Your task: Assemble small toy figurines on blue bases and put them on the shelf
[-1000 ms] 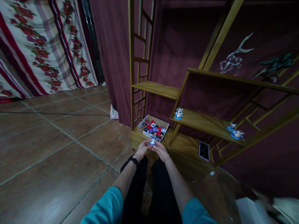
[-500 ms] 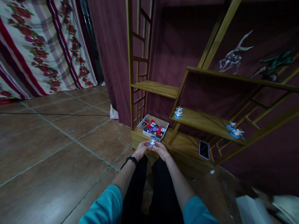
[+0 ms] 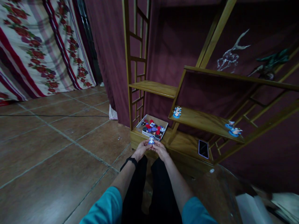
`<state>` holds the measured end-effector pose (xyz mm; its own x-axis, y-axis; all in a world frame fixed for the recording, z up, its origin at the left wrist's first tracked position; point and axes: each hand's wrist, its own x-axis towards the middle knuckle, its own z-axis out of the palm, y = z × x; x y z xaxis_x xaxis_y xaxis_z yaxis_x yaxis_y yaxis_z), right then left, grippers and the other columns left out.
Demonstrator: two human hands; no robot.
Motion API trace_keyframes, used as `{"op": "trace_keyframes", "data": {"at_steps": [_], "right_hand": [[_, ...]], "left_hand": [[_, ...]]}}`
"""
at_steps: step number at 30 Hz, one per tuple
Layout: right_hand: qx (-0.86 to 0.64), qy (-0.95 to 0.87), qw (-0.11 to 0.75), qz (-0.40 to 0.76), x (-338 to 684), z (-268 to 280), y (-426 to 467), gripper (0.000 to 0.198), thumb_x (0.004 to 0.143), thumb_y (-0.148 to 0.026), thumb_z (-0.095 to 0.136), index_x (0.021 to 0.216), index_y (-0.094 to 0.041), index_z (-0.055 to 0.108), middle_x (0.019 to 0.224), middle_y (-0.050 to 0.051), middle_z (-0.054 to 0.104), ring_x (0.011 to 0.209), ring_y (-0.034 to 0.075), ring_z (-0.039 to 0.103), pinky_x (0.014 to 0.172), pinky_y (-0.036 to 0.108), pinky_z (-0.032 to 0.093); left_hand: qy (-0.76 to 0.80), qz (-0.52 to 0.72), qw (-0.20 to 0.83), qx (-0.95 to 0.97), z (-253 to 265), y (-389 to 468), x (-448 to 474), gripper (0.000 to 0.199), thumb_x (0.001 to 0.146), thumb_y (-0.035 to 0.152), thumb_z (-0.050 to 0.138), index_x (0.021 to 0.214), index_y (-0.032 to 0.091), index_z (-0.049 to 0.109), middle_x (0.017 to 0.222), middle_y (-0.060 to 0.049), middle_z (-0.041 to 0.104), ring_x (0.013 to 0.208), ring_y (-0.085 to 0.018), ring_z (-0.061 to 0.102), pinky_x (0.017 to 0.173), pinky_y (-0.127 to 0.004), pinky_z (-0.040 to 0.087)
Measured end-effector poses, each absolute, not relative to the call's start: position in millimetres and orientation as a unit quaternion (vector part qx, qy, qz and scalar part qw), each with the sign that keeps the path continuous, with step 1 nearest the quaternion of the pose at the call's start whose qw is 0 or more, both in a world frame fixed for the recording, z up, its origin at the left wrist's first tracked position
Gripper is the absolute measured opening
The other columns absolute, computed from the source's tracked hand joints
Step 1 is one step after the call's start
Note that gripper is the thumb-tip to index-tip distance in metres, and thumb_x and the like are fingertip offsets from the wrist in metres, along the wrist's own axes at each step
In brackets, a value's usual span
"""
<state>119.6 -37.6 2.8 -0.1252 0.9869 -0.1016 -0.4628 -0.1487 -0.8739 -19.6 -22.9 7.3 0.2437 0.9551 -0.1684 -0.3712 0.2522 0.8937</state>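
Observation:
Between my two hands is a small blue-and-white figurine (image 3: pixel 151 140), held upright just in front of the box. My left hand (image 3: pixel 141 149) has its fingers closed on the figurine's left side. From the other side, my right hand (image 3: pixel 160 150) pinches it too, and the fingertips of both hands nearly meet at its base. Just beyond them, a shallow white cardboard box (image 3: pixel 163 128) holds several small figurines with red, purple and black parts.
The wooden shelf unit (image 3: pixel 156 88) carries blue-based figurines at the left (image 3: pixel 177 112) and right (image 3: pixel 235 132) of its middle board. A phone (image 3: pixel 203 149) lies on the bottom board. Higher up stand a clear deer ornament (image 3: pixel 230 57) and a dark green ornament (image 3: pixel 268 63).
The figurine between my hands has shifted very slightly left and up, and its face shows more squarely. My view has drifted a little to the right. Both hands keep their hold.

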Motion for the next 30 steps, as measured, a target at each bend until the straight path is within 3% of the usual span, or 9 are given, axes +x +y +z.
{"op": "trace_keyframes", "data": {"at_steps": [16, 24, 30], "right_hand": [[-0.386, -0.365, 0.568, 0.628, 121.6, 2.9, -35.5, 0.036, 0.056, -0.032, 0.073, 0.089, -0.019, 0.064, 0.083, 0.003, 0.065, 0.070, 0.014, 0.060, 0.067, 0.028, 0.045], [-0.389, -0.374, 0.558, 0.630, 120.9, 3.3, -35.2, 0.031, 0.060, -0.031, 0.070, 0.088, -0.019, 0.064, 0.081, 0.002, 0.065, 0.069, 0.013, 0.059, 0.066, 0.027, 0.045], [-0.399, -0.359, 0.566, 0.626, 121.7, -1.3, -32.5, 0.037, 0.059, -0.031, 0.071, 0.094, -0.021, 0.063, 0.079, 0.002, 0.064, 0.066, 0.012, 0.058, 0.065, 0.027, 0.045]], "left_hand": [[0.355, 0.431, 0.736, 0.382, 9.0, -19.5, -23.5, 0.030, 0.065, 0.016, 0.069, 0.095, 0.012, 0.065, 0.084, -0.010, 0.067, 0.074, -0.014, 0.062, 0.070, -0.024, 0.047], [0.364, 0.443, 0.723, 0.386, 16.2, -23.3, -20.9, 0.029, 0.061, 0.019, 0.072, 0.088, 0.011, 0.066, 0.080, -0.009, 0.067, 0.071, -0.013, 0.061, 0.068, -0.023, 0.045], [0.387, 0.472, 0.683, 0.402, 12.1, -22.7, -18.4, 0.042, 0.052, 0.024, 0.078, 0.090, 0.012, 0.065, 0.076, -0.006, 0.067, 0.065, -0.012, 0.059, 0.062, -0.023, 0.043]]}}
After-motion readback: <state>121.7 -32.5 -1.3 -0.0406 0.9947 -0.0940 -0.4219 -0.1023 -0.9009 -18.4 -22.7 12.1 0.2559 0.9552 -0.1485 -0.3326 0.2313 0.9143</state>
